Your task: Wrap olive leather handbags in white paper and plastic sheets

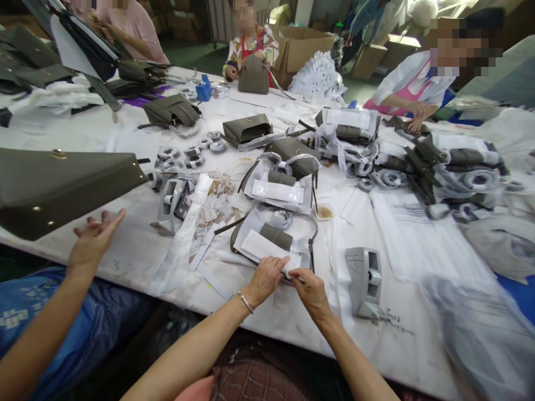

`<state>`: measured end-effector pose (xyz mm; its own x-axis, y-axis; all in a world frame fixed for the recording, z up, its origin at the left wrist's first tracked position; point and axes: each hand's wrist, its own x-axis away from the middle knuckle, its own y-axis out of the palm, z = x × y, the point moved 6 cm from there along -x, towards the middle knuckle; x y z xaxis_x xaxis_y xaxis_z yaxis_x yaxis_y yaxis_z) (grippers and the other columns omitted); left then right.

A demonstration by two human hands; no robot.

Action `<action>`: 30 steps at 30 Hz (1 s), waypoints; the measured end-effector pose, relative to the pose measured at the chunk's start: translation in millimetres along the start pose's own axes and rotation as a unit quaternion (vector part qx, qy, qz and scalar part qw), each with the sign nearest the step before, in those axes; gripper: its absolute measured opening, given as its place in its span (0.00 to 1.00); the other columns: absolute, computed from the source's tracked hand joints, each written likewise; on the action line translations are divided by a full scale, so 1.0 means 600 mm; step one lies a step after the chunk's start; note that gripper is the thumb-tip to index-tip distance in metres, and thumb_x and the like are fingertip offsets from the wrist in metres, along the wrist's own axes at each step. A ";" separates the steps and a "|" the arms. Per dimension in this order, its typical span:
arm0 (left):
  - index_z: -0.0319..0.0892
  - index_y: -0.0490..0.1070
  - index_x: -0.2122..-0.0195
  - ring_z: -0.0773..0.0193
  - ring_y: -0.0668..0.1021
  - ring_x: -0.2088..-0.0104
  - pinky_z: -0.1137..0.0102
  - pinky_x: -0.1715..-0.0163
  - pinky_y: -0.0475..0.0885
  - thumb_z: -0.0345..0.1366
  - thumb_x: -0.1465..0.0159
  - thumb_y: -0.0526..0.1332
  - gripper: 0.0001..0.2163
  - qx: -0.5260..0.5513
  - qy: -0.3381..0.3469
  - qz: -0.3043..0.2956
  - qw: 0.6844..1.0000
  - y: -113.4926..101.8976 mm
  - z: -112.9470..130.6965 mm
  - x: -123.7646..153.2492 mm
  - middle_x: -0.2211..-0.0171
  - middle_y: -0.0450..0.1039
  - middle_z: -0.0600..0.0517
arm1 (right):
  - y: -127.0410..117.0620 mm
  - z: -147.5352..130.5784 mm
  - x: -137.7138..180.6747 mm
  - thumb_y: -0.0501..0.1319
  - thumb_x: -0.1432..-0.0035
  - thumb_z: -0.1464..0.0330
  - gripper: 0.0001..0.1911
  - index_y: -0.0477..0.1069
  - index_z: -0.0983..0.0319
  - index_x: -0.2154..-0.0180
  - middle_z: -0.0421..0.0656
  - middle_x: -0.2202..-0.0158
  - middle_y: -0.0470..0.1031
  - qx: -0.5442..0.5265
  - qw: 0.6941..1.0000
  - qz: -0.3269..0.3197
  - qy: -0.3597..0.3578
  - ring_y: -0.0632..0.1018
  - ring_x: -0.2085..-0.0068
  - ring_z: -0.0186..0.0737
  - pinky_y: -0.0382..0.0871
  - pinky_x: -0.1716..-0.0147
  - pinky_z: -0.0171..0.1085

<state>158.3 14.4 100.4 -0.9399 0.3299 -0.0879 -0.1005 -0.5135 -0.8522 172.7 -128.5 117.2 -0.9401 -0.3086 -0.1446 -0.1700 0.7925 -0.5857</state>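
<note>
An olive-green handbag (pixel 234 238) lies on the table in front of me, with white wrapping and a folded olive piece on top. Across it rests a white paper strip (pixel 261 249). My left hand (pixel 268 277), with a bracelet at the wrist, grips the bag's near edge. Close beside it, my right hand (pixel 310 291) pinches the same edge between thumb and fingers. The exact bit of edge under the fingertips is hidden. Just beyond lies a second handbag (pixel 246 186), likewise wrapped in white.
Right of me stands a grey tape dispenser (pixel 363 281); another dispenser (pixel 169 200) is at the left. A neighbour's open hand (pixel 94 239) is below a large olive bag (pixel 67 186). Wrapped bags (pixel 460 161) are piled at right. Several people work around the table (pixel 125 262).
</note>
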 end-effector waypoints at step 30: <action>0.48 0.73 0.49 0.64 0.74 0.56 0.65 0.55 0.65 0.33 0.30 0.56 0.11 -0.015 0.105 0.031 0.994 0.005 0.001 0.009 0.51 0.76 0.52 | -0.117 0.121 -0.071 0.53 0.44 0.60 0.24 0.71 0.66 0.51 0.53 0.55 0.77 0.124 0.940 0.114 0.297 0.78 0.57 0.49 0.67 0.55 0.43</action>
<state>152.4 13.9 97.7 -0.8547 0.4579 -0.2445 -0.0307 -0.5149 -0.8567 246.4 -209.1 106.5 -0.9556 0.2603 0.1379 0.0608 0.6322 -0.7724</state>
